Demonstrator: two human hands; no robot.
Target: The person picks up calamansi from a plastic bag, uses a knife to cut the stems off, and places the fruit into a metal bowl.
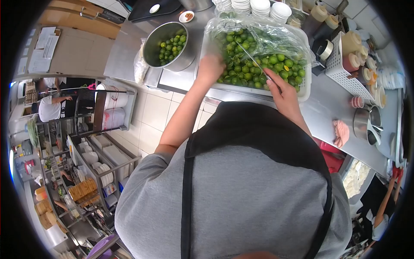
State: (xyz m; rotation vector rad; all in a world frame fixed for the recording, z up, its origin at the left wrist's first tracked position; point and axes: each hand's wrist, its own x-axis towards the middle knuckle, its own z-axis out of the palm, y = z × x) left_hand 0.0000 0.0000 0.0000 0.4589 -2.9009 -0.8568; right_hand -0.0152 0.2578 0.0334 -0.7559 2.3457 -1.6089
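Note:
A white plastic tub [305, 88] in front of me holds many small green limes [246, 69], some with leaves. Clear plastic wrap [276, 45] lies crumpled over the tub's far side. My right hand [281, 88] grips a knife [255, 61] by its dark handle, the thin blade slanting up and left above the fruit. At the tub's left edge is my left hand [211, 67], its fingers smeared by motion; whether it holds anything cannot be made out. Left of it, a steel pot [181, 62] contains more green limes [172, 45].
A small dish of reddish bits [186, 17] and stacked white bowls [260, 7] stand at the back. On the right are a white basket [340, 77] of sauce bottles, a pink cloth [340, 133] and a metal container [365, 125]. Co-workers [51, 107] are at the far left and lower right.

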